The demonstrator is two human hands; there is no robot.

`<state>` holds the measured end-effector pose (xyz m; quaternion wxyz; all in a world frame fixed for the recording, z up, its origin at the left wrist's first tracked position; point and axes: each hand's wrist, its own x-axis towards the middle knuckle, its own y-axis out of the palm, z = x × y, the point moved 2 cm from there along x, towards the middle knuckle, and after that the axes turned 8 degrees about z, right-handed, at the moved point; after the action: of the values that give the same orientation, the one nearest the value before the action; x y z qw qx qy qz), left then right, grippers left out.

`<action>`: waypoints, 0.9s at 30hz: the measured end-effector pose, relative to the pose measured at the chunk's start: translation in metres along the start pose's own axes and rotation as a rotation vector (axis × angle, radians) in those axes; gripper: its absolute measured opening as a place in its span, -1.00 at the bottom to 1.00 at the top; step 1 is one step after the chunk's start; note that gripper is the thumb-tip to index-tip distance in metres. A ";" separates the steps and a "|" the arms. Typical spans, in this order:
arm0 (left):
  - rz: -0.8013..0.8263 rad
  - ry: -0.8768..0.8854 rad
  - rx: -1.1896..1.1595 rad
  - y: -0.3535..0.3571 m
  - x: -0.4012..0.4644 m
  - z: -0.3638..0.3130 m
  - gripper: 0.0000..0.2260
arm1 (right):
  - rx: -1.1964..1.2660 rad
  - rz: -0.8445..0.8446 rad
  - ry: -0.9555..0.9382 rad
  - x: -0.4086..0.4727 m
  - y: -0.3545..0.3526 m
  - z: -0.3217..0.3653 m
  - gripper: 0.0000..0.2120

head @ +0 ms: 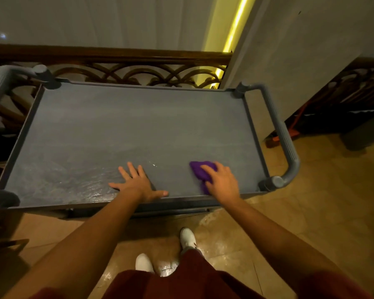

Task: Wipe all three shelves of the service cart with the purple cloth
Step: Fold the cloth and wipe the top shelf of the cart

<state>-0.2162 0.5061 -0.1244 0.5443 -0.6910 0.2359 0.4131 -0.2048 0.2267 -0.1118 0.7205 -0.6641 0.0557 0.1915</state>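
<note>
— One grey service cart (pixel 125 126) fills the view, top shelf (pixel 138 117) bare, a handle (pixel 283 134) at each end?

— Yes, parked against a wooden railing (pixel 117 61). Wet streaks shine along the shelf's near left part.

— Hands?

— Left hand (pixel 136 183) lies flat near the front edge, fingers spread, holding nothing. Right hand (pixel 221 181) presses down on the purple cloth (pixel 200 172), fingers curled over it.

— Where's the cloth?

— Bunched on the top shelf, near its front right corner, well apart from the left hand.
</note>
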 end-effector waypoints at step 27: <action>-0.218 -0.137 -0.180 0.008 0.004 -0.003 0.31 | 0.643 -0.280 -0.048 0.098 -0.010 -0.002 -0.38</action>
<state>-0.2192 0.5012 -0.1322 0.5365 -0.7288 0.0839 0.4172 -0.1105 0.2439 -0.1357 0.9133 -0.3996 0.0047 0.0787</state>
